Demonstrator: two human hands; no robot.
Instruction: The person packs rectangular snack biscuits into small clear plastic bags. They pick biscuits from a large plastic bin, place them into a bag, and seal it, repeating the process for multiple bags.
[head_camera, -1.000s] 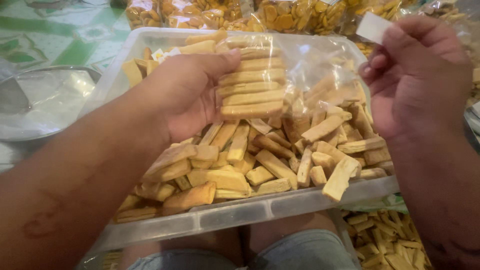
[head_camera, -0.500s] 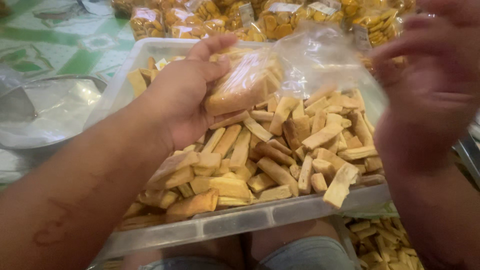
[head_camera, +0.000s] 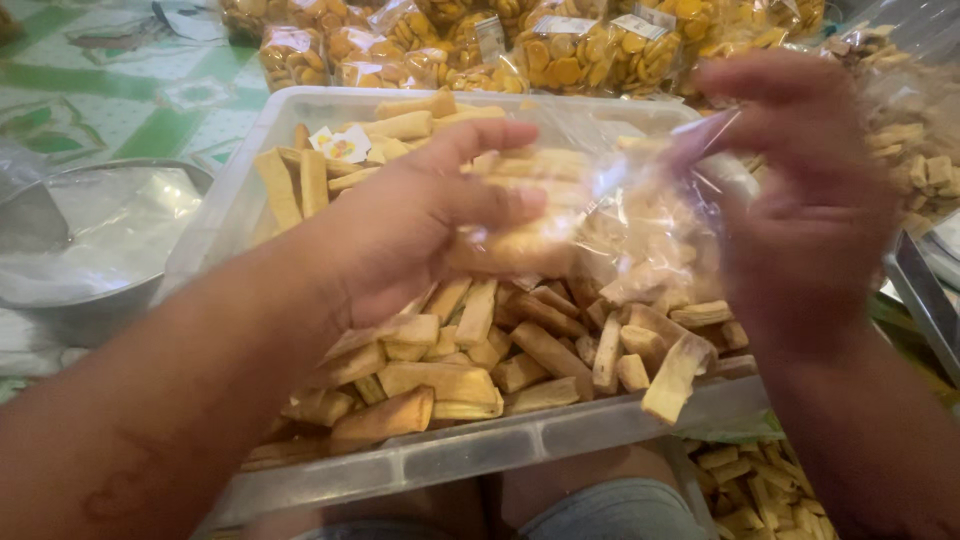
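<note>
Step in hand, as judged: a handful of pale-brown fried snack sticks (head_camera: 510, 245) is being loaded into a thin clear plastic bag (head_camera: 640, 215). The sticks are clamped in the left hand (head_camera: 420, 225), thumb over the top & fingers curled under, held above the middle of the big translucent rectangular plastic tub (head_camera: 470, 455). The bag is pinched at its mouth by the right hand (head_camera: 810, 215), fingers closed on the film; that hand is motion-blurred, so exact finger placement can't be told. Bag hangs just right of the sticks, touching them or nearly so, w/ some pieces seemingly already inside.

Next move, by judgement: the bag mouth needs to be kept spread & the handful slid in lengthwise, kept aligned so nothing snaps or spills back.

The tub is heaped w/ loose sticks (head_camera: 520, 350), resting near the person's knees. A small white-&-yellow paper label (head_camera: 343, 145) lies on the sticks at the far left corner. At left, a round metal bowl lined w/ clear plastic (head_camera: 90, 250) sits on a green-&-white patterned floor mat (head_camera: 110, 90). At the far side, a row of sealed clear bags of orange-yellow round chips (head_camera: 560, 50). More loose sticks (head_camera: 760, 490) lie near right, below the tub
</note>
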